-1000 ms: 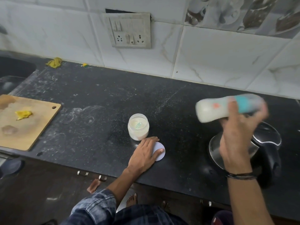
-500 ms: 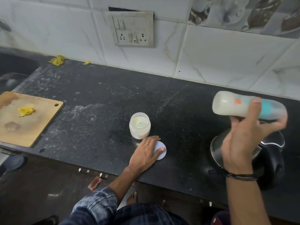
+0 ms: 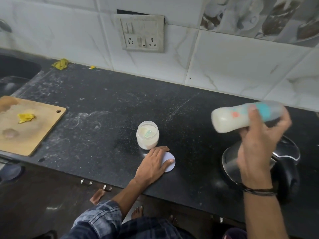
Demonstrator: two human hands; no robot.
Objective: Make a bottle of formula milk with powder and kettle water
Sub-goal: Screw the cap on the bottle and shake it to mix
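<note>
My right hand grips a baby bottle full of white milk, held sideways and blurred above the counter at the right. Below that hand stands the steel kettle with a black handle. An open jar of white powder with a scoop inside sits mid-counter. My left hand lies flat on the counter just in front of the jar, fingers resting on the jar's white lid.
A wooden chopping board with a yellow scrap lies at the left, near the sink. A yellow cloth sits by the tiled wall. A socket plate is on the wall. The black counter is dusted with powder.
The bottle in my right hand has swung back and forth sideways, first right and down, now left again. My left hand has stayed on the lid.
</note>
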